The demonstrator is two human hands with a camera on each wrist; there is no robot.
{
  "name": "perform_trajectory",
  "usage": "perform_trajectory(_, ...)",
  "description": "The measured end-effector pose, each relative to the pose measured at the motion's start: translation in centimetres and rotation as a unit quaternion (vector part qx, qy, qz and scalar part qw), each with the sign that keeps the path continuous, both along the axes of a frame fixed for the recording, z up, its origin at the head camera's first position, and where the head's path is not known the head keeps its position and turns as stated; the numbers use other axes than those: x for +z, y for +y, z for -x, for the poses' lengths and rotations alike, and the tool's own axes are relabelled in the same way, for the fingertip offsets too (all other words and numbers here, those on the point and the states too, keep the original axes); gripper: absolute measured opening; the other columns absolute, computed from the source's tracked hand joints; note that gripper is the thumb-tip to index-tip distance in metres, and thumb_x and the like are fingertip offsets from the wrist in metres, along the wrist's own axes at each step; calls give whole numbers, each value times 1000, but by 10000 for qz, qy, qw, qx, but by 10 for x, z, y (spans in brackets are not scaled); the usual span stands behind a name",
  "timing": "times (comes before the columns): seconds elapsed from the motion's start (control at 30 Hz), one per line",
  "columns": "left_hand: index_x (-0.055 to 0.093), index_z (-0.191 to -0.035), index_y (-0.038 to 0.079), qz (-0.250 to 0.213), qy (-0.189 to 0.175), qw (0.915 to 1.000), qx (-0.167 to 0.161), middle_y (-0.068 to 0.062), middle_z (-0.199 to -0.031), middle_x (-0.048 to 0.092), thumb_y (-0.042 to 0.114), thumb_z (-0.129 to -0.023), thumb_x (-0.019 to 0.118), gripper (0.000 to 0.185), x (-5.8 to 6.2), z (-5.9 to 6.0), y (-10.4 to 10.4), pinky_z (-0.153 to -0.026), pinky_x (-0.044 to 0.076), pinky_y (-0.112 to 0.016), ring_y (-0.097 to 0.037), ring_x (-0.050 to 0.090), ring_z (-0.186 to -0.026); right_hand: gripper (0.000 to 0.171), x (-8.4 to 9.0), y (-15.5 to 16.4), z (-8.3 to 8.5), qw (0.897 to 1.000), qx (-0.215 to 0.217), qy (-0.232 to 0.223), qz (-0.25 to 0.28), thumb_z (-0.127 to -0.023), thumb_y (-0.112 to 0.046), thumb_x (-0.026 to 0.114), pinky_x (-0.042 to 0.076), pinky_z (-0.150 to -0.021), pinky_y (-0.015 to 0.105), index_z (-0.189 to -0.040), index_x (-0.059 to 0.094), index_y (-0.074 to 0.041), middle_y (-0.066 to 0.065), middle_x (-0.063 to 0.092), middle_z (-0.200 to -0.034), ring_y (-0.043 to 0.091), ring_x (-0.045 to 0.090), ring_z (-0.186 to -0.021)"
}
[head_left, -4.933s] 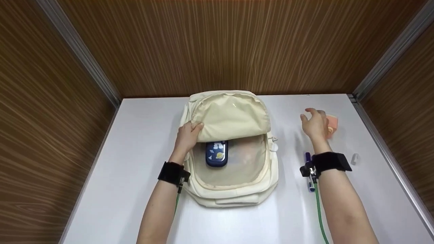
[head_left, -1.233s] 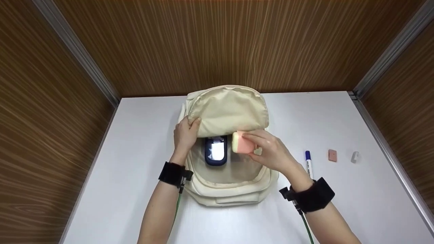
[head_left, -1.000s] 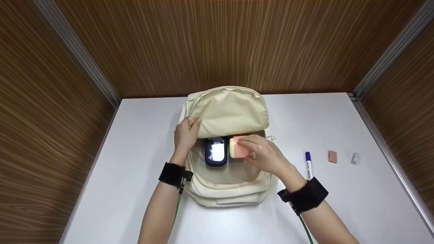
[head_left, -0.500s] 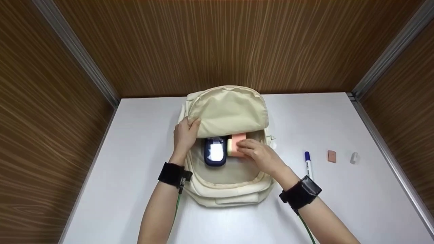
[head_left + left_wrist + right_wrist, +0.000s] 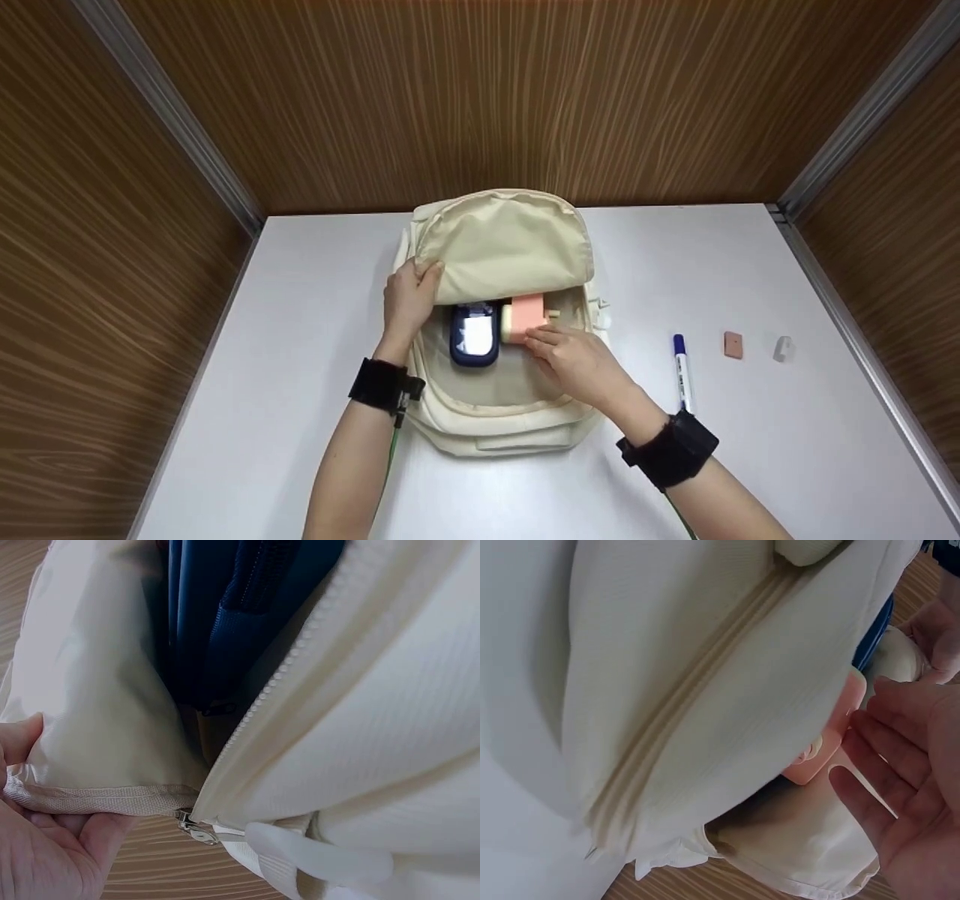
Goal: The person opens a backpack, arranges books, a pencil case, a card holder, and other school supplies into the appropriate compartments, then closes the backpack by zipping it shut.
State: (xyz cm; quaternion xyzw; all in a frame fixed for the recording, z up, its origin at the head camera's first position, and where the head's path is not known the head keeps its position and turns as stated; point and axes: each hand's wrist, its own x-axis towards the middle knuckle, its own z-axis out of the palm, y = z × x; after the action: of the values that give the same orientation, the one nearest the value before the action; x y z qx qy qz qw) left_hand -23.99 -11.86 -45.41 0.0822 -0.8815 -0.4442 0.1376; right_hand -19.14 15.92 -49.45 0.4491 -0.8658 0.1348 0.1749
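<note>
A cream backpack [image 5: 517, 442] lies on the table with its front flap [image 5: 510, 247] folded back. My left hand [image 5: 409, 300] pinches the left edge of that flap, thumb on its inner side in the left wrist view. Inside the bag sits a dark blue zipped pencil case [image 5: 475, 337] with a shiny printed front. Beside it on the right stands a pink and cream pencil sharpener [image 5: 527, 319] with a small crank. My right hand [image 5: 577, 364] has its fingers extended, fingertips at the sharpener's lower right corner; in the right wrist view the palm faces the bag, fingers unwrapped.
Right of the bag lie a white marker with a blue cap [image 5: 682, 371], a small pinkish-brown block [image 5: 733, 345] and a small clear-grey piece [image 5: 783, 349]. Wood-grain panels [image 5: 480, 105] wall the white table [image 5: 315, 300] at the back and sides.
My right hand has carried the sharpener from the table's right side into the bag, set it beside the pencil case and loosened its grip, drawing slightly back. The left hand keeps holding the flap.
</note>
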Motion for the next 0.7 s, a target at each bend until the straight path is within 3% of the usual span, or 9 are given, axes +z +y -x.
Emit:
perform_trajectory(0.27,64,-90,4,-142,-29,9999,-51,-13,-81,62,35,-94,64,31,0,0,0,-69,46,-45,-29,57,-74,39,1,-3,8,9976,-411,-331,-456,-89,-8,71,45,-100,41,-127,64,-2,12,62,-129,29,58,-120)
perform_trajectory(0.4,63,-89,3,-200,-10,9997,-105,-13,-79,61,35,-95,64,32,0,0,-1,-68,45,-44,-28,55,-73,49,2,-5,17,9960,-413,-510,-612,-86,-7,73,41,-103,44,-133,58,0,15,56,-137,31,51,-127)
perform_trajectory(0.57,67,-99,3,-224,-28,9997,-128,-15,-88,67,36,-95,63,34,0,0,-1,-72,47,-46,-28,59,-76,55,2,-9,28,9930,-338,-774,-826,-87,8,64,34,-109,46,-139,48,6,21,47,-143,36,43,-134)
perform_trajectory(0.7,67,-100,3,-228,-13,9997,-117,-16,-92,68,36,-95,63,34,0,0,-1,-74,47,-48,-29,60,-79,62,2,-11,35,9890,-327,-1167,-850,-88,1,68,29,-111,48,-144,42,5,21,41,-148,37,38,-137)
